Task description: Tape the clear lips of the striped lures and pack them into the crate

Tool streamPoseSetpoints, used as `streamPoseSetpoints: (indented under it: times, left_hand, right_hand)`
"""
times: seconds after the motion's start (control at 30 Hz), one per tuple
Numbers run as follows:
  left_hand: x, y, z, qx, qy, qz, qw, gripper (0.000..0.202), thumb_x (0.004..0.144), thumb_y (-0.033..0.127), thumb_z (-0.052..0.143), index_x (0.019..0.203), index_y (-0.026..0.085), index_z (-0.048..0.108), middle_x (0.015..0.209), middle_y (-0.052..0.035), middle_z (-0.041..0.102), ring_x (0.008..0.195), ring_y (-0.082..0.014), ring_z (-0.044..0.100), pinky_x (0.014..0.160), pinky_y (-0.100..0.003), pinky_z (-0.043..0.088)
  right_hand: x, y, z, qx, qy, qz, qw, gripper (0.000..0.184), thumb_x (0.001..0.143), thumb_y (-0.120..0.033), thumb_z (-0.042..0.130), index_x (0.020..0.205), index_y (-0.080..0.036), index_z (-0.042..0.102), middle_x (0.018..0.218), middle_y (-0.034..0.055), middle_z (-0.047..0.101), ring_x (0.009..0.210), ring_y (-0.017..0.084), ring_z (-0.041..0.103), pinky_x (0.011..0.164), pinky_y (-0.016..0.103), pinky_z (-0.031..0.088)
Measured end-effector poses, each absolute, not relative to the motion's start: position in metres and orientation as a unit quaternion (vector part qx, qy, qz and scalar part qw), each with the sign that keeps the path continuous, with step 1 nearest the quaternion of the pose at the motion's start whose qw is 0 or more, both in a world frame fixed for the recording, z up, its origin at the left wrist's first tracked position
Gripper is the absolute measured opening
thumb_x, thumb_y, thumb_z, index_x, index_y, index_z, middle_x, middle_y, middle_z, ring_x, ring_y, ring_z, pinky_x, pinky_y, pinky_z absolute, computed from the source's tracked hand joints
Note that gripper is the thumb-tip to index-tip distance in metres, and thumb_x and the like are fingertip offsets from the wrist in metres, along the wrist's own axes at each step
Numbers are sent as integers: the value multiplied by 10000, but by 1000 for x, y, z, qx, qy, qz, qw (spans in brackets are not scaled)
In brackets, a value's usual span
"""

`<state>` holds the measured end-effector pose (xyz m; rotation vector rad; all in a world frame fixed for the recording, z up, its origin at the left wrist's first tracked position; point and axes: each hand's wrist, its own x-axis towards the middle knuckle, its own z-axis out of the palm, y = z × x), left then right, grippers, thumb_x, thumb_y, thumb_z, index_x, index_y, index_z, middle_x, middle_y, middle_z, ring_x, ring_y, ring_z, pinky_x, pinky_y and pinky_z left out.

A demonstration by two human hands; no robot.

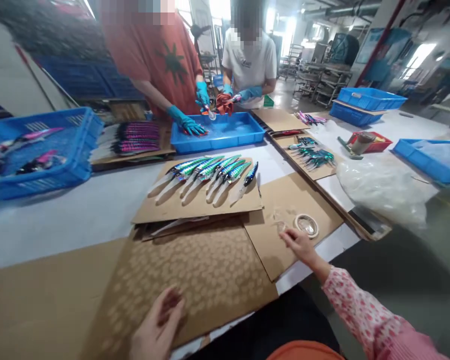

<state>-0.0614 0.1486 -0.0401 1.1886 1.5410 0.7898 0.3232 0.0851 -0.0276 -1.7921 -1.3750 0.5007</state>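
Observation:
My left hand [158,325] rests on a spotted cardboard sheet [202,275] at the table's near edge, fingers curled loosely and holding nothing. My right hand [299,243], in a pink floral sleeve, reaches out over a plain cardboard sheet [285,205], its fingertips just short of a roll of clear tape [306,224]. The fingers are spread and touch the cardboard. Beyond both hands a row of several green and blue fishing lures [210,172] lies on another cardboard sheet.
Two people in blue gloves work over a blue tray [219,134] across the table. A blue basket [41,150] with pink lures stands at the left. More lures [311,154], a plastic bag [382,187] and blue trays [367,100] lie at the right.

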Motion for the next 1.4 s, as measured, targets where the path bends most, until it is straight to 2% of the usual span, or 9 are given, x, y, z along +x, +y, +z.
streamPoseSetpoints:
  times: [0.1,0.23,0.4,0.6,0.8,0.93,1.13,1.27,1.4]
  left_hand:
    - [-9,184,-32,404,590,360,599,606,562,431,861,1077,195,648,1002,-67,737,991,-244,689,744,-262,571]
    - [42,216,-23,248,544,415,686,360,711,151,787,1040,154,640,937,-65,721,847,-158,701,699,-213,547]
    - [86,246,-24,175,533,421,713,212,826,10,632,985,148,608,928,-100,724,789,-152,712,699,-249,557]
    - [148,273,-38,110,510,413,746,143,859,52,623,780,153,560,772,-61,694,689,-140,698,673,-264,571]
    - [183,287,-52,79,506,457,727,60,861,116,649,858,153,602,823,-48,710,676,-126,678,741,-317,586]
    - [162,282,-58,98,498,489,710,191,756,201,782,887,171,647,934,-53,735,828,-166,700,814,-334,573]
    - [92,265,-63,141,485,452,735,466,578,417,900,935,200,696,1057,-77,749,1027,-276,692,869,-385,564]
    - [52,258,-71,129,495,438,739,549,547,410,914,1007,199,698,1092,-114,748,1083,-333,678,891,-436,565]
    - [37,250,-83,93,525,430,729,509,496,406,936,884,186,693,999,-107,769,1066,-333,690,862,-401,581]
  right_hand:
    - [364,100,-17,-721,-502,199,435,315,889,-462,544,775,-185,641,631,21,621,581,154,548,574,263,395]
    - [383,149,-11,-699,-475,252,471,280,830,-445,595,870,-178,668,814,52,691,752,185,625,688,290,476]
    - [384,245,-15,-688,-436,292,501,335,789,-446,583,968,-168,638,894,62,696,766,181,631,621,276,493]
    - [398,360,-21,-727,-408,264,485,249,816,-318,577,995,-156,641,972,72,700,865,182,644,736,290,513]
    - [410,439,-19,-779,-427,227,399,241,945,-341,605,1062,-134,635,1050,65,669,943,191,648,857,393,533]
    - [412,474,-14,-784,-478,220,329,268,964,-370,589,1094,-141,636,1107,73,659,1003,206,641,900,427,530]
    - [398,493,-13,-763,-551,247,230,290,973,-388,574,1109,-140,638,1120,71,660,999,212,649,886,420,544]
    - [375,500,-13,-737,-597,268,169,295,969,-385,581,1124,-140,635,1139,69,653,1013,223,645,888,423,545]
    - [350,514,-11,-721,-627,268,122,297,967,-366,586,1170,-152,617,1192,80,629,1040,228,632,896,430,544]
